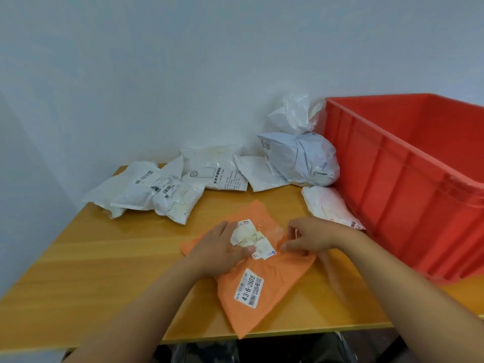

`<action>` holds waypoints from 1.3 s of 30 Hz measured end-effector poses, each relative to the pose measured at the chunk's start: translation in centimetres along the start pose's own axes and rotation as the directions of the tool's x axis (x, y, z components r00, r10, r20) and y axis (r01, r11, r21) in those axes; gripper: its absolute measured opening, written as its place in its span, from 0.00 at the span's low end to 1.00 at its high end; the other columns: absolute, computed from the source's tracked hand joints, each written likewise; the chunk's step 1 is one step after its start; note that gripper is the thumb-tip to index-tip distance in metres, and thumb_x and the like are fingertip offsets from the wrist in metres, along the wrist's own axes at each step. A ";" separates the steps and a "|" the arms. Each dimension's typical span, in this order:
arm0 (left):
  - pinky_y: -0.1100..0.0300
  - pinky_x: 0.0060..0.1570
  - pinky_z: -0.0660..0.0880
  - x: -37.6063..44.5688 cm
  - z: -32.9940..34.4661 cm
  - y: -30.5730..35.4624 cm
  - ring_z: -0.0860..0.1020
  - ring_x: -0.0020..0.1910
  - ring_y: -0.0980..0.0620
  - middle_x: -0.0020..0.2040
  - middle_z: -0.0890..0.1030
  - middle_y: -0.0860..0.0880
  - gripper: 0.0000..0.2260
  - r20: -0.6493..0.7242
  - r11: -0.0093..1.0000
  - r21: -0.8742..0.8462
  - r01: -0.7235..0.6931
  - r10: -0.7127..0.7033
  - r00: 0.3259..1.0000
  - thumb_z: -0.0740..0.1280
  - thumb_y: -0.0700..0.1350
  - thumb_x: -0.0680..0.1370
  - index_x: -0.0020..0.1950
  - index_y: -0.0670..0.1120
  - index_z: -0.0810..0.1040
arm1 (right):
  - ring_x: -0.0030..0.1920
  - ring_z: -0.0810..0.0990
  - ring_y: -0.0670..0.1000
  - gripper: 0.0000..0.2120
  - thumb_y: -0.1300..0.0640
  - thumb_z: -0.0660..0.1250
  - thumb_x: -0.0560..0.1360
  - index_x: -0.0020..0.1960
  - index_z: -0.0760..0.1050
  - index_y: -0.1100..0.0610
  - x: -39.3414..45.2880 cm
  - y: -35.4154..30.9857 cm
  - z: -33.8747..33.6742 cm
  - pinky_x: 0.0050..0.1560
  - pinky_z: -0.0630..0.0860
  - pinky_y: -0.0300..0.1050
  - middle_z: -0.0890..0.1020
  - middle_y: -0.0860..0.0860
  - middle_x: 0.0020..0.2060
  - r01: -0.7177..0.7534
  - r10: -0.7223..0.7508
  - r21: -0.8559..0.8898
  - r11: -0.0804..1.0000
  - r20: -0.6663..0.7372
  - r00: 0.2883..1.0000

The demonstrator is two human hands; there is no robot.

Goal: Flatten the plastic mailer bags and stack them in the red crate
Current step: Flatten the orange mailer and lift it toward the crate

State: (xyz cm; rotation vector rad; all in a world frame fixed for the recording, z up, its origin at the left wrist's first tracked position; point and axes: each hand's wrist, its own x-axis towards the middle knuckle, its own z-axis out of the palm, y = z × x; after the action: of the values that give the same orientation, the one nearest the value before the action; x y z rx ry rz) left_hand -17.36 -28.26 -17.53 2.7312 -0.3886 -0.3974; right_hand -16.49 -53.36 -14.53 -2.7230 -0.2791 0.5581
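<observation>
Orange mailer bag (251, 284): on tabletop (104, 258), being flattened; left hand (222, 247) pressed open, right hand (309, 237) pinching its edge.
White mailers (214, 171): unflattened.
Red crate (408, 179): interior unseen.

place: looked like a plain parcel-sorting room | walls: bare white painted wall (183, 61) | surface: glossy yellow wooden table (91, 258) set against it | goods: crumpled white plastic mailer bags (217, 169) with shipping labels | storage: big red plastic crate (408, 179)
</observation>
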 end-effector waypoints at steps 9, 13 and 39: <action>0.56 0.76 0.45 1.9 0.4 -3.1 0.51 0.79 0.53 0.81 0.52 0.52 0.47 -0.055 0.950 0.220 -0.220 0.238 0.970 0.45 0.78 0.68 0.81 0.52 0.50 | 0.60 0.73 0.53 0.28 0.32 0.64 0.74 0.65 0.69 0.50 -0.5 -3.0 -0.7 0.54 0.72 0.49 0.76 0.50 0.62 0.029 -0.100 -0.255 0.966 -0.268 0.958; 0.56 0.76 0.45 3.5 -0.5 -3.6 0.54 0.79 0.53 0.81 0.55 0.51 0.53 -0.060 0.874 0.411 -0.257 0.307 0.950 0.31 0.80 0.64 0.81 0.51 0.52 | 0.79 0.37 0.51 0.57 0.24 0.66 0.65 0.81 0.41 0.46 2.4 -3.3 1.9 0.78 0.42 0.55 0.41 0.46 0.80 0.212 -0.217 -0.290 0.933 0.018 0.976; 0.48 0.76 0.38 4.3 1.2 -4.7 0.35 0.79 0.48 0.80 0.37 0.50 0.59 0.028 0.924 0.367 -0.108 0.105 0.994 0.42 0.85 0.57 0.80 0.53 0.37 | 0.79 0.35 0.46 0.62 0.16 0.52 0.62 0.81 0.35 0.53 6.0 -0.6 5.2 0.79 0.41 0.49 0.37 0.46 0.80 0.196 -0.216 -0.316 0.928 -0.029 0.976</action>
State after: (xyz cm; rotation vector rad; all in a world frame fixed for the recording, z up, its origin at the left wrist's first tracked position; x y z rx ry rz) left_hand -12.75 -25.79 -21.35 3.0521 -0.6729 -0.3327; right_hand -13.32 -49.71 -20.80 -2.9531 -0.6820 0.3948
